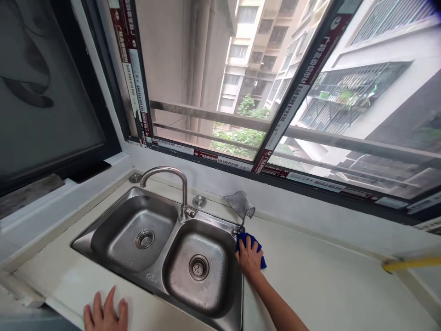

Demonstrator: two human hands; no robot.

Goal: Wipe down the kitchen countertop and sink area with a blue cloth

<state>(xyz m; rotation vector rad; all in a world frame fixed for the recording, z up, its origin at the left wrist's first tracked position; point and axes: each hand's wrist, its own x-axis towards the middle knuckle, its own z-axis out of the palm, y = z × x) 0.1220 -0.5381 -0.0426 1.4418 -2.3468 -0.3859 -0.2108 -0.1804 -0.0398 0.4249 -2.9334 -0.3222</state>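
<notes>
My right hand [250, 257] presses a folded blue cloth [262, 263] onto the pale countertop, right beside the sink's right rim. Its fingers curl over the cloth. At the lower left, my left hand [106, 313] rests on the counter's front part with fingers spread and nothing in it. Between the hands lies the stainless steel double sink [156, 277], its two basins wet with drops. A small metal fitting [235, 231] sits at the sink's back right corner, close to the cloth. Behind that lies a crumpled grey mesh-like piece [240, 202].
A curved metal faucet [185, 193] rises behind the sink's middle. Two round metal drain pieces, one a strainer [199, 201] and one a stopper [135, 178], lie along the back ledge. Framed windows [206, 158] stand behind the counter. A yellow bar [411, 264] juts in at right.
</notes>
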